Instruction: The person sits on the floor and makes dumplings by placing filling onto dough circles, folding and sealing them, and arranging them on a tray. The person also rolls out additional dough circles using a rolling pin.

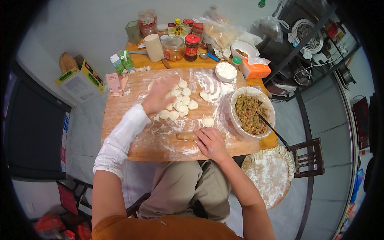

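My left hand [160, 93], blurred and palm down, is over the left side of a cluster of small flattened dough rounds [181, 107]. Its thumb stands apart from the fingers, and it covers some of the rounds. My right hand [212, 143] grips the right part of a short wooden rolling pin [186, 136] near the front edge of the floured wooden board [144, 150]. Just beyond the pin lies a single dough round [208, 121], and another dough piece [204, 96] sits farther back. A white sleeve cover [123, 138] wraps my left forearm.
At right stands a plastic-lined bowl of minced filling [250, 112] with a dark-handled utensil [274, 132]. Behind it is a flour bowl [226, 72]. Jars [192, 48] line the back. Lower right, a round floured board [267, 180] bears dumplings [289, 162] along its rim. A pink phone stand [115, 84] is at left.
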{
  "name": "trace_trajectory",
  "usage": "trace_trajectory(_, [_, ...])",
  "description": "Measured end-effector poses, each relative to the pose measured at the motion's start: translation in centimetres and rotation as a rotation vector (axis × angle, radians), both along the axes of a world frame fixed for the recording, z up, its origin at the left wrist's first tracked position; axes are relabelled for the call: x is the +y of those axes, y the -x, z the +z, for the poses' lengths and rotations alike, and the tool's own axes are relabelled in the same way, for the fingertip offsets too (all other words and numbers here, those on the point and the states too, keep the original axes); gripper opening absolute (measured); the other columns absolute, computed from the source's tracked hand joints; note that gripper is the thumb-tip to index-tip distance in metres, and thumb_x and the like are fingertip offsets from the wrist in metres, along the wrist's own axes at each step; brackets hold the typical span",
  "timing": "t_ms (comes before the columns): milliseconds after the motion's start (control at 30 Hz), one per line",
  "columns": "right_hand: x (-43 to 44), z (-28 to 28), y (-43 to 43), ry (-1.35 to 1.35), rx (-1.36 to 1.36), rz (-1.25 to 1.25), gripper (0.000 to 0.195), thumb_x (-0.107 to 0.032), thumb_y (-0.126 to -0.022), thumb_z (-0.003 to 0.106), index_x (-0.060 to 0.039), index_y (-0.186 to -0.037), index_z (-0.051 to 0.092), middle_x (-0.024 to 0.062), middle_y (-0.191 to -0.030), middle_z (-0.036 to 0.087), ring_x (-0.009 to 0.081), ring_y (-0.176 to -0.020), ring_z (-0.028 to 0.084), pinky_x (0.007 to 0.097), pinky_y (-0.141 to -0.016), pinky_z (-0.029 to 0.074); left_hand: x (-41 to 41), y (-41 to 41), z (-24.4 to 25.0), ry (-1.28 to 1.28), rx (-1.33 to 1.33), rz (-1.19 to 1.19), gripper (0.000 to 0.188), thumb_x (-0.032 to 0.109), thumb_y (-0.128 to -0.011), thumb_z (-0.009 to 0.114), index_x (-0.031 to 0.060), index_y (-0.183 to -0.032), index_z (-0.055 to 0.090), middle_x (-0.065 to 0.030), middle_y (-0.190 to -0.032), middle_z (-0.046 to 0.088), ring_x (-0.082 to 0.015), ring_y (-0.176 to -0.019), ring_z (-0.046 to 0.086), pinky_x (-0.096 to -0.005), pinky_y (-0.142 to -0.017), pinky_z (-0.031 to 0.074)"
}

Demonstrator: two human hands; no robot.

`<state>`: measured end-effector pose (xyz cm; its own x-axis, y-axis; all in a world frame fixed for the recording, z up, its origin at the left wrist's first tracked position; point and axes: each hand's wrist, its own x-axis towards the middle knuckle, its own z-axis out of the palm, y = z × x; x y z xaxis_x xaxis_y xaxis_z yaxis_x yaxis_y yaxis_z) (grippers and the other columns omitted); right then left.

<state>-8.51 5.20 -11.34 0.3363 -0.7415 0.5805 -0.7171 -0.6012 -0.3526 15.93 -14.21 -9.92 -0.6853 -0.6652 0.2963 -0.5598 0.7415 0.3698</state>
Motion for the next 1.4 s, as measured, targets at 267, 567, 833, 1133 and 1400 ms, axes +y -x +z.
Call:
trace_trajectory(267, [-0.2, 0.7, -0.3, -0.119, 0.088, -0.13, 0.033, -0.023, -0.073, 0.067, -0.0035, -0.098, 0.056, 0.0108, -0.101, 0.056, 0.0294, -0.097, 0.051, 0.0427, -0.084, 0.04, -3.1, -0.8, -2.3, -0.209, 0.041, 0.056, 0.056, 0.044, -0.09, 0.049, 0.0145, -0.137, 0.042, -0.0185, -0.142, 0.035, -0.038, -0.135, 0.025, -0.0441, -0.11, 0.016])
trace_trajectory(567, [-1.5, 0.5, 0.5, -0.119, 0.139, 0.0, 0.035, -0.028, -0.076, 0.066, -0.0032, -0.099, 0.054, 0.0143, -0.11, 0.056, 0.0315, -0.107, 0.05, 0.0424, -0.092, 0.039, 3.0, 3.7, 0.1, -0.046, -0.321, -0.322, 0.068, 0.05, -0.085, 0.053, 0.0245, -0.143, 0.03, -0.0155, -0.148, 0.023, -0.037, -0.138, 0.015, -0.0575, -0.109, 0.004])
trace_trajectory(833, [-0.4, 0.5, 0.9, -0.028, 0.084, -0.051, 0.036, -0.03, -0.076, 0.067, -0.0044, -0.098, 0.056, 0.0117, -0.105, 0.058, 0.0297, -0.1, 0.054, 0.0393, -0.083, 0.043, 2.3, 7.5, 3.2, 0.006, -0.395, -0.215, 0.067, 0.05, -0.085, 0.053, 0.0241, -0.143, 0.03, -0.014, -0.148, 0.025, -0.0343, -0.138, 0.016, -0.0544, -0.11, 0.007])
trace_trajectory(1133, [-0.4, 0.4, 1.3, -0.077, 0.057, -0.04, 0.035, -0.025, -0.074, 0.068, -0.0038, -0.099, 0.056, 0.0124, -0.105, 0.058, 0.0295, -0.096, 0.054, 0.0381, -0.082, 0.044, -7.4, 20.7, 4.8, -0.195, 0.068, -0.021, 0.036, 0.021, -0.079, 0.064, 0.0037, -0.111, 0.062, -0.0211, -0.109, 0.06, -0.0338, -0.102, 0.057, -0.0395, -0.088, 0.045])
trace_trajectory(1400, [-0.2, 0.1, 1.7, -0.112, 0.04, -0.059, 0.035, -0.025, -0.075, 0.068, -0.004, -0.1, 0.056, 0.0127, -0.106, 0.057, 0.0294, -0.097, 0.054, 0.0379, -0.084, 0.043, -9.5, 25.3, 2.8, -0.155, -0.184, 0.116, 0.028, 0.015, -0.075, 0.066, 0.0026, -0.1, 0.067, -0.0206, -0.102, 0.063, -0.0347, -0.094, 0.061, -0.0404, -0.081, 0.048])
